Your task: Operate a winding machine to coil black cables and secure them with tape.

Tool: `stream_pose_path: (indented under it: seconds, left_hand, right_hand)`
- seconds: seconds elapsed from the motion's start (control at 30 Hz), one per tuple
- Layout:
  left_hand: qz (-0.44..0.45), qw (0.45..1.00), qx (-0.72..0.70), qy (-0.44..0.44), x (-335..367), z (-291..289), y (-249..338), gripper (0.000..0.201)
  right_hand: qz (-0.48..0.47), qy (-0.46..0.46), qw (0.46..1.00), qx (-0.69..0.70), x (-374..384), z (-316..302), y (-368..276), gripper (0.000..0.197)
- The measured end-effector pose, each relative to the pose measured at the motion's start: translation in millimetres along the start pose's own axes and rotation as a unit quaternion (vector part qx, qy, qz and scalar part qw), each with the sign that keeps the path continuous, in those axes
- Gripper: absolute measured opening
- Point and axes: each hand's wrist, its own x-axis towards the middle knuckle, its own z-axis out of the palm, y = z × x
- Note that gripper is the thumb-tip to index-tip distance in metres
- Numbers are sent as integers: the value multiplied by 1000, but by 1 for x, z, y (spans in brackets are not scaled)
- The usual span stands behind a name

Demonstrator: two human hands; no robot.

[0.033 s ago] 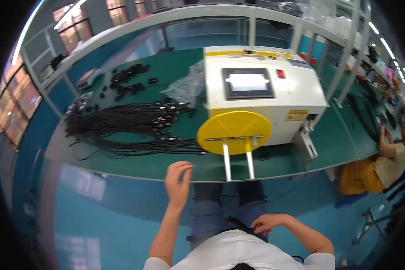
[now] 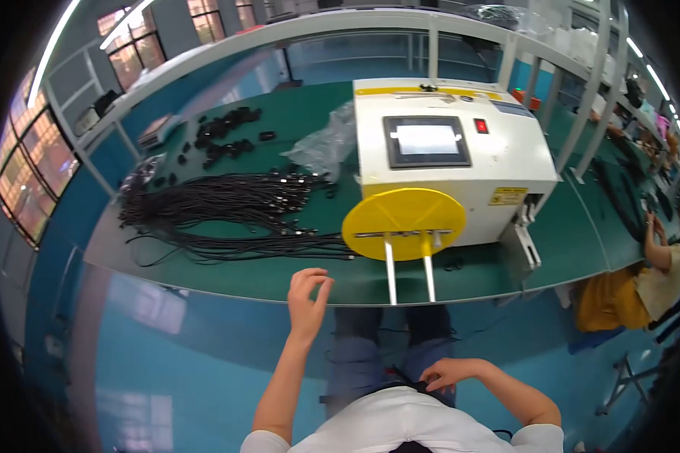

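My left hand [image 2: 308,303] is raised at the table's front edge, below the near bundle of black cables [image 2: 279,245]. Its fingers are loosely bent, the thumb stands apart, and nothing is in it. At my waist, the fingers of my right hand [image 2: 449,372] are curled against a black item [image 2: 408,380] with a small red part; what they grip is partly hidden. A white machine [image 2: 438,181] with a screen [image 2: 428,142] and a red switch stands beyond. In front of it is a yellow disc [image 2: 404,211] with two pale rods pointing toward me.
A larger pile of black cables [image 2: 211,200] lies on the green table [image 2: 302,283], left of the machine. Behind it are black coiled pieces [image 2: 227,124] and a clear plastic bag [image 2: 321,147]. A metal frame [image 2: 434,49] rises behind. At right, another person [image 2: 661,275] works.
The whole scene has shifted slightly to the right in the picture. Both hands keep nearly the same pose.
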Motion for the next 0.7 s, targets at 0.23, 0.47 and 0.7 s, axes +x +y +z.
stream_pose_path:
  seconds: [0.23,0.47,0.7]
  left_hand:
    - [24,974,222,35,69,-26,-107,9]
    - [-13,947,302,-106,85,-28,-155,13]
    - [-3,944,302,-134,88,-24,-152,15]
  right_hand:
    - [-130,-48,987,-85,34,-23,-58,38]
    - [-85,-24,993,-83,41,-31,-57,37]
    - [-114,4,990,-82,51,-30,-56,35]
